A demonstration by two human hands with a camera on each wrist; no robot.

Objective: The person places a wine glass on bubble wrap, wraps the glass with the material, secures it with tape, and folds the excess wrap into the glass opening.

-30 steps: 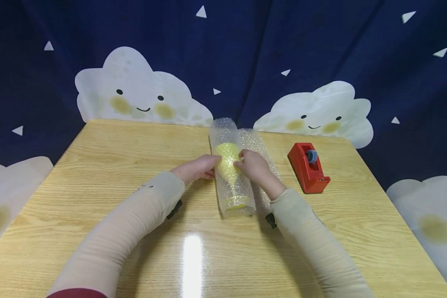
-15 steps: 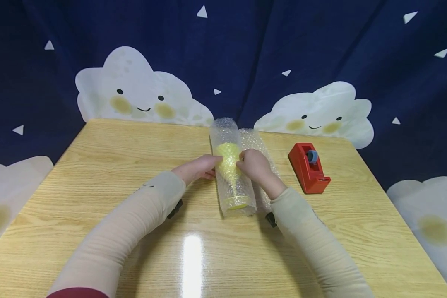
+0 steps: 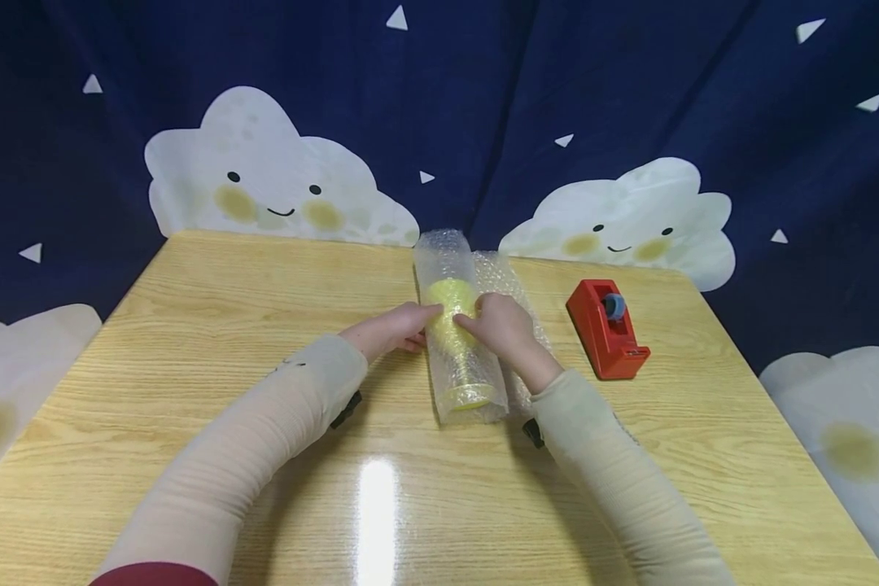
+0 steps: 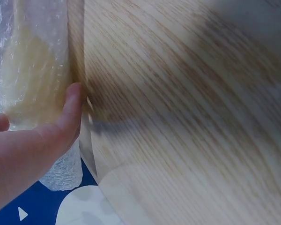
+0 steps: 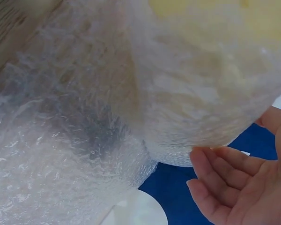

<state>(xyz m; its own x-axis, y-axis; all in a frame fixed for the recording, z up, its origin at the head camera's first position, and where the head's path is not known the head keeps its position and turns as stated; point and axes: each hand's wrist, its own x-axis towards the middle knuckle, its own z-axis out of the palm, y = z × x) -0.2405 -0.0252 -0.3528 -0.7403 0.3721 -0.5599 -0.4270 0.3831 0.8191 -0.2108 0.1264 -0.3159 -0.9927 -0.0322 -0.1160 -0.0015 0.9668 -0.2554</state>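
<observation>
A yellow goblet-shaped object (image 3: 454, 346), wide at the far end with a narrower stem and a round base, shows through layers of clear bubble wrap (image 3: 443, 252). The wrapped roll lies lengthwise on the table. From its left side my left hand (image 3: 401, 324) holds it, thumb on top and fingers low along the side. My right hand (image 3: 505, 325) grips the right side, its thumb on the upper surface. In the right wrist view the right fingers (image 5: 225, 176) curve at the roll's far underside. An unrolled stretch of wrap (image 3: 501, 281) lies flat beneath and beside the right hand.
To the right stands a red tape dispenser (image 3: 606, 330) with a blue roll of tape (image 3: 613, 307). The wooden table (image 3: 278, 277) ends at a dark blue cloth (image 3: 469, 106) with white clouds, close behind the roll's far end.
The wrapped roll has shifted very slightly to the right. My right thumb now reaches further across its top, and the left hand has followed a little to the right.
</observation>
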